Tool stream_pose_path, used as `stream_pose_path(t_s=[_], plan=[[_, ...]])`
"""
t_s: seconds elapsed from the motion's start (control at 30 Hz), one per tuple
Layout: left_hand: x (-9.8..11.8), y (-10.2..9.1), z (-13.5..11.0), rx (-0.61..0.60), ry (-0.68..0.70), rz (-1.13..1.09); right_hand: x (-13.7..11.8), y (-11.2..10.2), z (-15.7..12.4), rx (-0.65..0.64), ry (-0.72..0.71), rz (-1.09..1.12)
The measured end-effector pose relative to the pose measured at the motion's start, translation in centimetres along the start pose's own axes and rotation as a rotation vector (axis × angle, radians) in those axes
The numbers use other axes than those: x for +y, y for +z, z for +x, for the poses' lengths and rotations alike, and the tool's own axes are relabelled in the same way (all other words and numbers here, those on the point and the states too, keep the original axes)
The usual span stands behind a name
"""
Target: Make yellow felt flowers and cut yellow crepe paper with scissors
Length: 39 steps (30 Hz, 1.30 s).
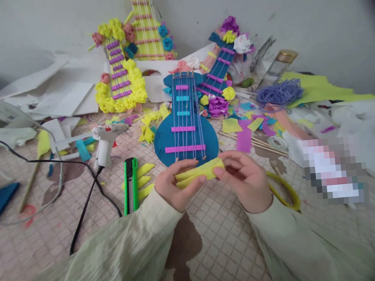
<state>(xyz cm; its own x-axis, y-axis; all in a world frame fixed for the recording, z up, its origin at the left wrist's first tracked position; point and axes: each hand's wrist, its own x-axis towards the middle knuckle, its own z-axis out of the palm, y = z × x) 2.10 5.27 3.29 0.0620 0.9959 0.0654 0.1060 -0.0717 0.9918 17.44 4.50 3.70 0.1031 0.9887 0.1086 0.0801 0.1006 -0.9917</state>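
Observation:
Between my two hands stretches a folded strip of yellow crepe paper (198, 172). My left hand (180, 185) pinches its left part between thumb and fingers. On the right end, my right hand (243, 179) has thumb and fingers closed. Just beyond my hands lies a blue paper guitar (161, 142) with pink and light-blue bars and pale strings; my fingers hide part of its lower edge. Left of my left hand are a green utility knife (131, 184) and several cut yellow paper pieces (145, 180).
A white glue gun (104, 147) trails a black cord (88, 212) on the left. Decorated guitars (119, 72) lean at the back. Purple yarn (280, 94), wooden sticks (256, 141) and paper scraps (245, 140) lie to the right, with a yellow roll (285, 191) beside my right wrist.

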Motion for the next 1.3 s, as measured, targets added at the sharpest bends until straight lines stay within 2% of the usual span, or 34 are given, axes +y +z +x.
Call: stream_pose_path(t_s=[0.17,0.27,0.47,0.67,0.8,1.03,1.3], plan=[[-0.02,-0.29,0.05,-0.101,-0.045,0.052,0.0,-0.16,0.12,-0.069,0.051,-0.012],[0.1,-0.25,-0.01,-0.119,-0.064,0.084,0.17,-0.3,0.34,-0.125,0.094,-0.019],[0.11,-0.33,0.17,-0.176,-0.025,0.181,0.27,-0.29,0.39,-0.093,0.146,-0.029],[-0.21,-0.53,0.45,-0.248,0.005,0.187,0.03,-0.29,0.29,-0.087,0.158,-0.061],[-0.35,-0.51,0.47,-0.248,0.026,0.178,-0.19,-0.32,0.33,-0.064,0.172,-0.063],[-0.32,-0.52,0.52,-0.312,-0.067,0.151,-0.49,-0.4,0.26,-0.063,0.16,-0.079],[-0.23,-0.39,0.5,-0.313,-0.067,0.16,-0.36,-0.43,0.26,-0.065,0.142,-0.101]])
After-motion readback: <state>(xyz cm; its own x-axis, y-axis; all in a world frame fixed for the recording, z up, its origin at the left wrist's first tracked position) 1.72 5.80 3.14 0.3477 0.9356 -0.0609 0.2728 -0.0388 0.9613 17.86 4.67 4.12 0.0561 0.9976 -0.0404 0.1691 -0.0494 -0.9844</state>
